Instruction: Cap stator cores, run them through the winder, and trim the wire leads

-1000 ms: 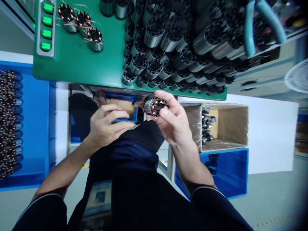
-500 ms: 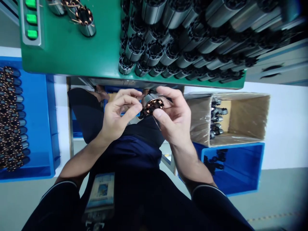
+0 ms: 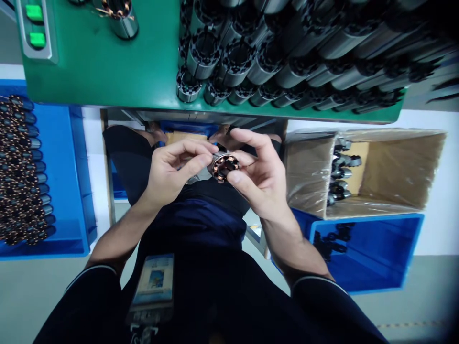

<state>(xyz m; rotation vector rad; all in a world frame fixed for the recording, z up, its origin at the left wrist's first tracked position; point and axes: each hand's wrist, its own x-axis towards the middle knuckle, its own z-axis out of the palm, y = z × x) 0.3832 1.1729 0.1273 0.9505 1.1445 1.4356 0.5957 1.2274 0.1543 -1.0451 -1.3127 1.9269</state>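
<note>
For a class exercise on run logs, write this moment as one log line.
left hand: fingertips on copper-wound stator | right hand: grasps same stator | nearby: green workbench, blue bin

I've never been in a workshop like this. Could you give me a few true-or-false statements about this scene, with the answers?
1. The left hand and right hand both hold a metal cylinder with copper wire at its end. True.
2. The buttons on the green bench glow red. False: they glow green.
3. Black-ended metal cylinders stand crowded on the bench. True.
4. The blue bin on the left holds cardboard boxes. False: it holds copper-wound cylinders.
5. The cardboard box is empty. False: black parts lie inside.
</note>
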